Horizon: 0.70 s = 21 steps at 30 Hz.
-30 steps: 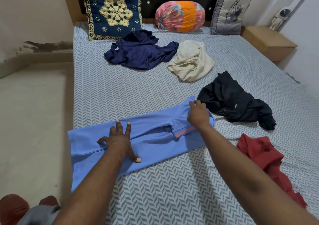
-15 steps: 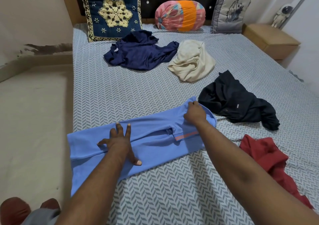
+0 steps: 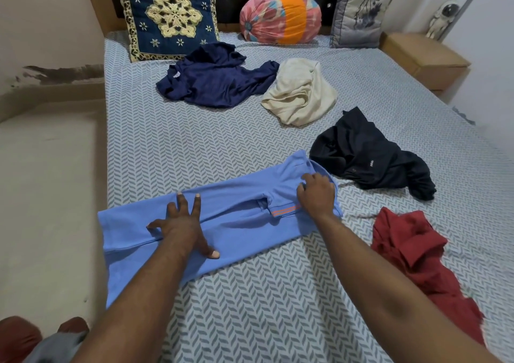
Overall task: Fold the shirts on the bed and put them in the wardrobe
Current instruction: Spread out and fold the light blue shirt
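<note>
Folding the blue shirt (image 3: 239, 195) at lower centre, pinning it with spread left hand (image 3: 180, 223), pinching its collar end with right hand (image 3: 315, 195); next, probably doubling it over.

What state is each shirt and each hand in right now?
light blue shirt, flat on the bed, partly folded into a long strip, under both hands.
navy shirt, crumpled, unfolded.
cream shirt, crumpled, unfolded.
black shirt, crumpled, unfolded.
red shirt, crumpled, unfolded.
left hand, fingers spread, pressing on the light blue shirt.
right hand, fingers curled, gripping the light blue shirt's collar end.
</note>
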Motion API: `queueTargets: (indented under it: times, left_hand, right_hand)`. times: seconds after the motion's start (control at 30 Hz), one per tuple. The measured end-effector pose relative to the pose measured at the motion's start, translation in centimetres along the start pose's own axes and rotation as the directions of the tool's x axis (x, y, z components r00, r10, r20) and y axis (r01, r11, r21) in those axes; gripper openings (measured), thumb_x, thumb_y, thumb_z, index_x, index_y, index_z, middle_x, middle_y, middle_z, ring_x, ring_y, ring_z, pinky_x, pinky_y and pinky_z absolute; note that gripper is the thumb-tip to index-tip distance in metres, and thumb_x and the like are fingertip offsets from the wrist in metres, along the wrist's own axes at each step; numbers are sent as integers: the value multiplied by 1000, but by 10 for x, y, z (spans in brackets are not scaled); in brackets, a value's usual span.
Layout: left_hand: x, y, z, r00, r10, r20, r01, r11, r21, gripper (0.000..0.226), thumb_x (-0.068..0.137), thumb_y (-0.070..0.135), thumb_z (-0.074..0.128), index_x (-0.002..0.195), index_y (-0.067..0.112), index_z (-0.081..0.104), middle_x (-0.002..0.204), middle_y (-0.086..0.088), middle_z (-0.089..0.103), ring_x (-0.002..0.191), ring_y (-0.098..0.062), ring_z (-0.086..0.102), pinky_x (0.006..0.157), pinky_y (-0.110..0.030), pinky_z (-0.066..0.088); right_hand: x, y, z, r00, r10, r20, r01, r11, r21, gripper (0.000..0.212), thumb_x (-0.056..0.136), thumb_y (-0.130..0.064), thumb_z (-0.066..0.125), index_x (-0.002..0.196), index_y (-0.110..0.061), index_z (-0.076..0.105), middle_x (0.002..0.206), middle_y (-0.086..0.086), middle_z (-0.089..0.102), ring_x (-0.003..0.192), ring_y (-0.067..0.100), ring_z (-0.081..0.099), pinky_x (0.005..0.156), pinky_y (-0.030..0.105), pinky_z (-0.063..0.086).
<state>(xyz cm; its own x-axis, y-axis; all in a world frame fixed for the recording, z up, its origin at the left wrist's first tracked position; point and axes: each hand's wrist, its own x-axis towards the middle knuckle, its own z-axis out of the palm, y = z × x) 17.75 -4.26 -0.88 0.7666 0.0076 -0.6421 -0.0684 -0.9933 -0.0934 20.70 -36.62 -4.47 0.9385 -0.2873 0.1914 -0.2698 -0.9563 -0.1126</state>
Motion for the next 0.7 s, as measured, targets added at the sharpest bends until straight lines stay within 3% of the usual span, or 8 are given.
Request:
queueTargets:
  times: [0.1, 0.13, 0.23, 0.33, 0.47, 0.53, 0.6, 0.7]
  left_hand:
    - [-4, -4, 11, 997, 31, -76, -31, 1000, -1, 152, 43, 91, 64, 150, 29, -25, 159, -10, -22, 146, -37, -2, 98, -67, 35]
    - [-6, -7, 17, 993, 45, -110, -46, 999, 0, 148, 45, 94, 59, 151, 30, -23, 160, -9, -20, 147, -38, -2, 99, -66, 34]
    - [-15, -24, 39, 979, 54, -199, -61, 998, -31, 134, 52, 100, 40, 152, 32, -18, 162, -8, -15, 147, -39, -3, 105, -67, 22]
    - [-25, -43, 59, 960, 58, -274, -75, 996, -50, 116, 66, 95, 29, 154, 31, -10, 163, -11, -10, 148, -39, -1, 112, -67, 9]
    - [-47, -74, 82, 934, -11, -357, -19, 997, -79, 96, 81, 83, 27, 156, 29, 1, 162, -16, -3, 149, -37, -4, 116, -62, 0]
    - [-61, -90, 93, 909, -98, -405, 15, 979, -203, 93, 85, 77, 37, 156, 25, 6, 161, -19, 2, 148, -39, 0, 116, -58, 3]
    - [-76, -100, 102, 885, -238, -401, 67, 917, -394, 96, 85, 67, 52, 156, 19, 9, 158, -22, 14, 144, -41, 16, 114, -52, 19]
    - [-91, -112, 110, 873, -412, -260, 104, 678, -728, 97, 84, 49, 67, 154, 13, 12, 144, -18, 37, 126, -37, 44, 98, -42, 41]
  right_hand:
    - [-16, 21, -3, 999, -25, 26, 27, 996, -80, 22, 80, -27, 52, 77, -10, 66, 68, 12, 61, 64, 35, 61, 57, 40, 49]
    - [-19, 22, -9, 999, -49, 10, 49, 994, -101, 15, 78, -24, 61, 82, -11, 67, 74, 12, 63, 70, 35, 61, 60, 40, 48]
    - [-21, 5, -23, 991, -131, 12, 131, 990, -53, 29, 74, -17, 73, 102, -12, 67, 91, 13, 66, 85, 37, 60, 66, 42, 47]
    - [-27, -30, -21, 955, -294, 40, 291, 955, 59, 34, 83, -22, 64, 116, -17, 65, 104, 12, 66, 93, 38, 59, 72, 46, 48]
    - [-52, -88, -8, 869, -476, 137, 469, 880, 77, 44, 77, -34, 45, 113, -20, 67, 98, 10, 68, 89, 37, 61, 72, 44, 47]
    - [-69, -119, -4, 834, -518, 188, 512, 855, 86, 50, 76, -41, 33, 104, -19, 68, 95, 10, 67, 89, 36, 61, 74, 43, 46]
    - [-81, -147, -1, 815, -533, 226, 525, 845, 100, 51, 77, -43, 28, 98, -17, 66, 93, 12, 64, 88, 36, 59, 74, 44, 44]
    - [-97, -197, -3, 775, -569, 275, 559, 820, 122, 43, 88, -39, 32, 108, -15, 62, 101, 13, 60, 96, 36, 55, 81, 44, 40]
